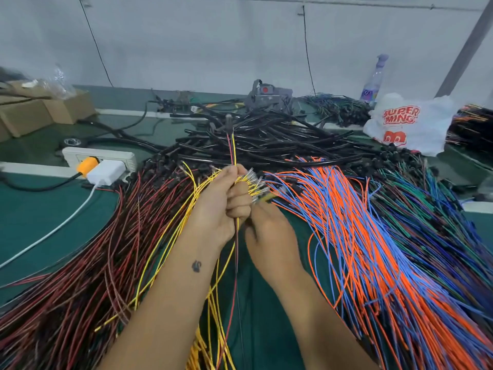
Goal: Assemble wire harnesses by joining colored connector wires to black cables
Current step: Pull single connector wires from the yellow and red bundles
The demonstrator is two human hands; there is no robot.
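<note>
The left hand (221, 198) is closed in a fist round a bunch of yellow wires (170, 231), whose metal terminals (254, 180) fan out past its knuckles toward the right. 2 thin wires, 1 red and 1 yellow (232, 148), rise out of the top of that fist and run straight up to a small dark connector (228, 120) standing above the heap beyond; a red wire also drops from under the fist toward the person.

The right hand (269, 233) sits just below and to the right of the left one, touching it, with its fingers curled in toward the wires at the bottom of the fist. I cannot tell exactly what its fingertips are pinching, as they are tucked under and blurred.

Left of the hands a broad spread of red-and-black wires (80, 263) lies across the green surface (32, 209). Right of them lies a thick sheaf of orange and blue wires (373, 249), and beyond that, farther right, green and dark blue ones (440, 209). Straight beyond the hands is a heap of black cables (266, 137).

Farther left of the hands, a white power strip (98, 156) holds an orange plug (86, 163) and a white adapter (106, 172), with a white cord (53, 231) trailing off it. Cardboard boxes (40, 110) sit at the far left. Far right, beyond the blue wires, a white plastic bag printed in red (408, 124) stands in front of a plastic bottle (374, 78).
</note>
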